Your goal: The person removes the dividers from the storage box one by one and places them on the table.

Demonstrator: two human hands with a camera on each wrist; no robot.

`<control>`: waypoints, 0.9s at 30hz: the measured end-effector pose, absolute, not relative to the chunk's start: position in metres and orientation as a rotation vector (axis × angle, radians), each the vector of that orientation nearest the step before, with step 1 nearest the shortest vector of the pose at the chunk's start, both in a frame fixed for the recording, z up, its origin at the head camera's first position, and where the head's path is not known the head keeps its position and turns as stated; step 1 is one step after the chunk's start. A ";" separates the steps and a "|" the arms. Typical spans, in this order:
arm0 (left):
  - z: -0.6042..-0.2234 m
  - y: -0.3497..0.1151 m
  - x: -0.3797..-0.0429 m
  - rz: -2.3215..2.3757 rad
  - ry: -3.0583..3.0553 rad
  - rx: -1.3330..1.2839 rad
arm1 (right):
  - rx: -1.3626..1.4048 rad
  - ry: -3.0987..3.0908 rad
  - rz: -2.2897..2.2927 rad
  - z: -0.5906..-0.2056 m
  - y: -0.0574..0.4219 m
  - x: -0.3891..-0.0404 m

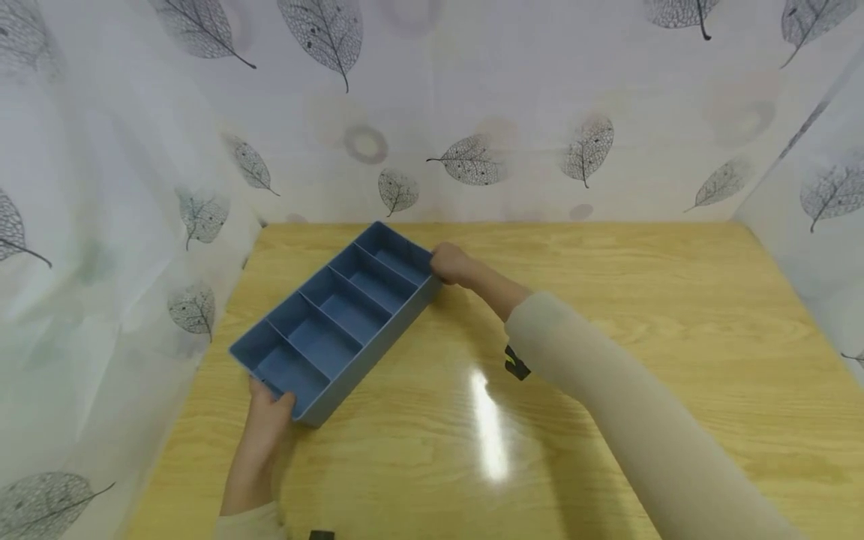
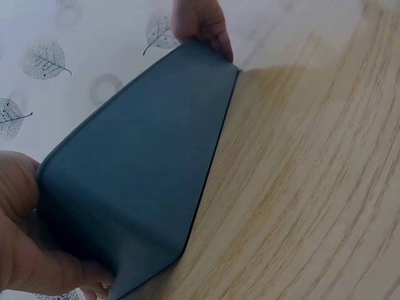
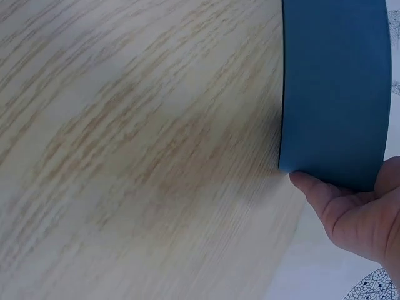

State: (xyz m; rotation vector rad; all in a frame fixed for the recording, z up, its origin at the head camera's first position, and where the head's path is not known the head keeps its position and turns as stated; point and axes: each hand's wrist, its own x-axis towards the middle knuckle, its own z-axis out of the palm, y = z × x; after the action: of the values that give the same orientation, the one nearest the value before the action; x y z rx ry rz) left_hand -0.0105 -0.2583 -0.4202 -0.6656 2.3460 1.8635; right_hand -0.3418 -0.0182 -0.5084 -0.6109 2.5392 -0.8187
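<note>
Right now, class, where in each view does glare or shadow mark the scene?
Head view: white glare streaks the wood-grain tabletop, with a dim shadow alongside the right sleeve; left wrist view: the blue five-compartment tray darkens towards the left hand; right wrist view: soft shadow on the tabletop beside the tray.

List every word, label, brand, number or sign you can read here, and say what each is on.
None: no text can be read in any view.
Blue tray: no lettering on the sides that show.
Small black piece beside the right sleeve: a yellow-green mark, too small to make out.
Backdrop sheet: printed leaves and rings, no legible words.
</note>
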 end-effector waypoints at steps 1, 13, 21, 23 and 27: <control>-0.420 -0.258 -0.010 1.857 2.347 -0.658 | -0.644 2.571 -0.798 -0.521 -0.017 -0.347; -0.417 -0.261 -0.014 1.784 2.318 -0.606 | -0.361 2.539 -0.904 -0.422 -0.003 -0.266; -0.419 -0.259 -0.019 1.757 2.360 -0.479 | -0.324 2.566 -0.853 -0.422 0.013 -0.261; -0.420 -0.256 -0.022 1.777 2.359 -0.442 | -0.370 2.581 -0.878 -0.442 0.022 -0.273; -0.421 -0.250 -0.027 1.789 2.344 -0.436 | -0.317 2.569 -0.888 -0.456 0.033 -0.281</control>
State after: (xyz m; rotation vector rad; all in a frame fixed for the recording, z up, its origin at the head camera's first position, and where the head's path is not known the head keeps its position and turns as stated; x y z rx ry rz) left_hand -0.0268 -0.2503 -0.4207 -0.4365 2.3441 1.7892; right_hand -0.2814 0.0329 -0.4556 -0.3167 2.5688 -0.8878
